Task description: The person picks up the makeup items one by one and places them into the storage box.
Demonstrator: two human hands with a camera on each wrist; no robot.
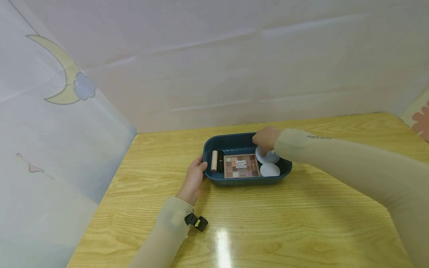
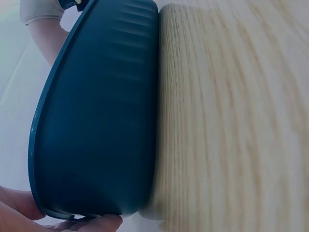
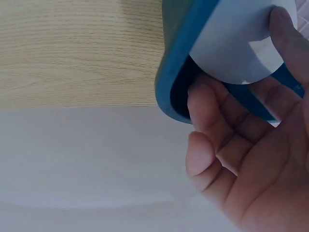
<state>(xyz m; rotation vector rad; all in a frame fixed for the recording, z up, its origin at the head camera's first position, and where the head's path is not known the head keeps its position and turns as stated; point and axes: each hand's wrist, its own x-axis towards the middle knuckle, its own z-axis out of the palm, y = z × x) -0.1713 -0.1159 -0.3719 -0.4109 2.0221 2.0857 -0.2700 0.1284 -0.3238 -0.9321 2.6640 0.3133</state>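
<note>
A dark blue plastic basket (image 1: pixel 246 182) stands on the table. My left hand (image 1: pixel 193 180) grips its left end, thumb at the rim and fingers against the outer wall (image 2: pixel 96 121). Over the right end, my right hand (image 1: pixel 267 137) reaches inside and holds a round white disc-shaped container (image 3: pixel 236 38); the thumb lies on its face and the other fingers are curled at its edge. A second white round container (image 1: pixel 269 170) lies in front of it. An eyeshadow palette (image 1: pixel 241 166) fills the middle, with a black tube (image 1: pixel 220 161) and a pale pink tube (image 1: pixel 214 161) to its left.
The wooden table (image 1: pixel 241 223) extends around the basket. Behind it hangs a pale cloth backdrop (image 1: pixel 234 74), which also covers the left side. A black strapped device (image 1: pixel 197 222) sits on my left wrist.
</note>
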